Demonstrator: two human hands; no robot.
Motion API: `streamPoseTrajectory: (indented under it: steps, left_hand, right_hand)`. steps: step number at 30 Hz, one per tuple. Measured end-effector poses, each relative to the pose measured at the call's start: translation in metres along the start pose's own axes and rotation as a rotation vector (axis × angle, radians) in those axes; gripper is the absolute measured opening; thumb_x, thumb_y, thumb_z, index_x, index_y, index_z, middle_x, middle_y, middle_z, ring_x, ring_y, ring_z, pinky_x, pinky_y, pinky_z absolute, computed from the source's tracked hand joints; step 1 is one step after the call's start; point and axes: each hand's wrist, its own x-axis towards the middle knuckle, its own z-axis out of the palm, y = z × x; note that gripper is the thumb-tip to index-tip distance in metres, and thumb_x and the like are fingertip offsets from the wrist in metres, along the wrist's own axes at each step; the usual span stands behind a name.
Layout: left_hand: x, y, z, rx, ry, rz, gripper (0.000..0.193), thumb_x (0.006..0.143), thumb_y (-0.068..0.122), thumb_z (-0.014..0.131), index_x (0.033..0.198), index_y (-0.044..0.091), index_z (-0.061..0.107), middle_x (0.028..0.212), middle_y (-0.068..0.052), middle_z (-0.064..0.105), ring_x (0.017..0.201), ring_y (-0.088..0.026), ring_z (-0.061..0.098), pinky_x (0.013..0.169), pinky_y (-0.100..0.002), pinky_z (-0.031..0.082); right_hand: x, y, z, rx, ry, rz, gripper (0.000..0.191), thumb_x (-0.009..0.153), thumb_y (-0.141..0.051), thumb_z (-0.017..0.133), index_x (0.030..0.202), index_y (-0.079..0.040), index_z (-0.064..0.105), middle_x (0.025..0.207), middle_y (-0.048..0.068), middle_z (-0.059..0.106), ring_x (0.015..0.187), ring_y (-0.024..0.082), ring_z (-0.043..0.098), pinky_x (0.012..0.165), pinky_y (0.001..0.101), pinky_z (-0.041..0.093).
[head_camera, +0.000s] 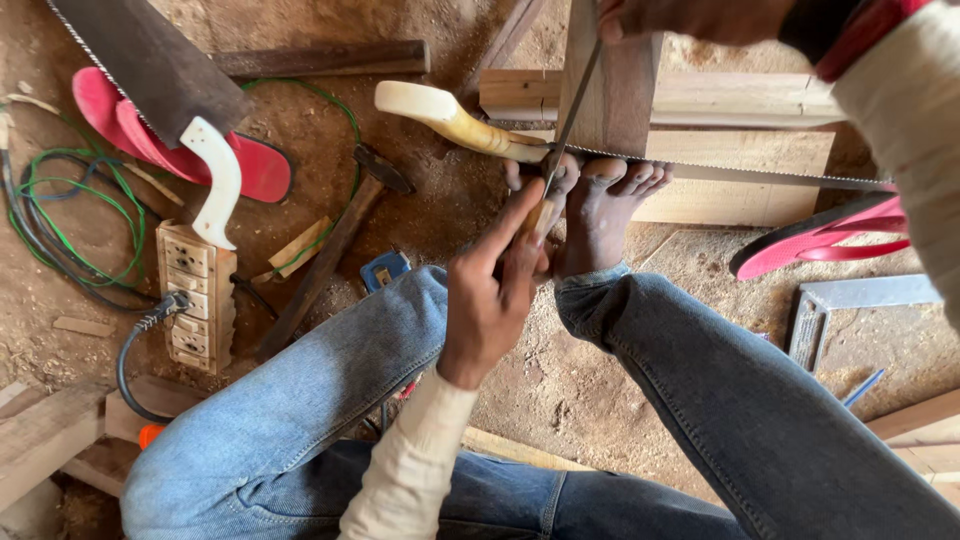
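I sit on a dusty floor with both bare feet (600, 205) pressed on a handsaw (760, 176). Its cream handle (450, 118) points left and its toothed blade runs right. My left hand (490, 290) grips the near end of a thin metal file (575, 105), index finger stretched along it. The file lies across the saw's teeth. My right hand (690, 18), at the top edge, holds the file's far end. An upright wooden block (625, 95) stands just behind the saw.
A second saw with a white handle (215, 175) lies at the upper left over a red sandal (255, 165). A hammer (330, 250), a socket strip (195, 290), green cables (60, 225), a blue tape measure (385, 268), a metal square (850, 298) and planks (740, 150) surround me.
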Motion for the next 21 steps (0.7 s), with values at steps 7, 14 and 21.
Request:
streamPoseTrajectory:
  steps: [7, 14, 21]
  left_hand:
    - [-0.037, 0.04, -0.033, 0.009, 0.008, -0.213, 0.04, 0.107, 0.016, 0.053, 0.147, 0.012, 0.056, 0.084, -0.01, 0.078, 0.04, -0.005, 0.047, 0.029, -0.021, 0.035]
    - [-0.023, 0.018, -0.017, -0.03, -0.009, -0.08, 0.04, 0.114, 0.019, 0.052, 0.153, 0.015, 0.05, 0.102, -0.012, 0.077, 0.068, -0.01, 0.07, 0.047, -0.023, 0.058]
    - [0.009, 0.022, -0.011, -0.012, 0.003, -0.032, 0.042, 0.113, 0.013, 0.052, 0.155, 0.016, 0.05, 0.106, -0.012, 0.077, 0.068, -0.01, 0.068, 0.049, -0.022, 0.055]
  right_hand:
    - [0.019, 0.008, 0.027, -0.38, 0.121, 0.028, 0.103, 0.112, -0.041, 0.062, 0.167, -0.019, -0.022, 0.173, 0.016, -0.027, 0.164, 0.035, -0.014, 0.137, 0.0547, 0.004]
    - [0.0, 0.006, 0.012, -0.104, 0.04, 0.009, 0.112, 0.107, -0.059, 0.063, 0.167, -0.018, -0.022, 0.171, 0.015, -0.029, 0.16, 0.036, -0.02, 0.132, 0.059, -0.006]
    - [0.012, 0.002, 0.007, -0.134, 0.025, 0.002, 0.11, 0.111, -0.059, 0.06, 0.168, -0.017, -0.024, 0.171, 0.015, -0.031, 0.16, 0.037, -0.022, 0.133, 0.0598, -0.006]
